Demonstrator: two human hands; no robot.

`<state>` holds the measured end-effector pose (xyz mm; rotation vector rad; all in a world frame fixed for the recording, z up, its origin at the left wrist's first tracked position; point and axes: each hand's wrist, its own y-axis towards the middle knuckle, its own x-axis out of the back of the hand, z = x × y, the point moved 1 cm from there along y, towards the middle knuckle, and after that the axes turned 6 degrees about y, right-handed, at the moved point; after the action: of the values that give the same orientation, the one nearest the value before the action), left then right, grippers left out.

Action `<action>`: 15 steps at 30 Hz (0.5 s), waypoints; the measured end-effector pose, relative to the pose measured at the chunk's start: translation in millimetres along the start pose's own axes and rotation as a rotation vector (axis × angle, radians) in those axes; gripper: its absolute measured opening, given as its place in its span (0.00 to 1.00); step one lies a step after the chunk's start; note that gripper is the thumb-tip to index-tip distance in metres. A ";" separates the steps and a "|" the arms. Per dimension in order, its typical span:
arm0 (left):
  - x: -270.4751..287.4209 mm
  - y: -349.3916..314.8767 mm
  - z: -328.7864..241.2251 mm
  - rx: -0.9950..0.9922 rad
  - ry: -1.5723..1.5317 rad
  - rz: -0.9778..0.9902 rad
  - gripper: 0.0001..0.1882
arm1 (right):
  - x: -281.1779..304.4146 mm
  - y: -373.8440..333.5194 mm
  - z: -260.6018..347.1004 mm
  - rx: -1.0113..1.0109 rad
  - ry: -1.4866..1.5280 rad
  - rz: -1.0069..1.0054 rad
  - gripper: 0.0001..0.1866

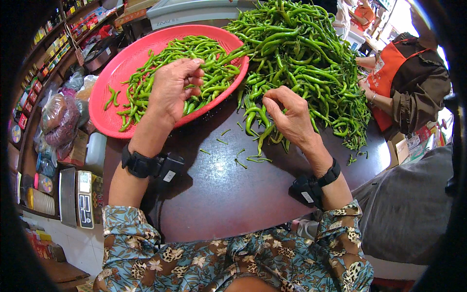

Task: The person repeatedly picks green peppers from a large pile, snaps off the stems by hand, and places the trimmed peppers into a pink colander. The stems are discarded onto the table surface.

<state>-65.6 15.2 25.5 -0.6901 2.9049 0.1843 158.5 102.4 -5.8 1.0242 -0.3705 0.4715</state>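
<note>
Head view: left hand hovers over the red tray of sorted chillies, fingers loosely curled, hold unclear; right hand pinches a green chilli at the edge of the big pile. Advisable: grip near the stalk, snap cleanly, keeping the stems on the dark table away from the tray.

A basket holding peppers is set on the counter at the left; a pile of peppers is heaped to its right, with stems scattered in front.
</note>
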 end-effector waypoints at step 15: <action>8.8 5.1 -9.8 -0.154 -0.020 -0.106 0.15 | -1.4 -3.0 -4.4 -0.105 -0.063 0.066 0.05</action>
<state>-76.8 14.4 34.0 -0.8591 2.8480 0.4036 159.3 104.6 -10.7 0.9289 -0.4818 0.4745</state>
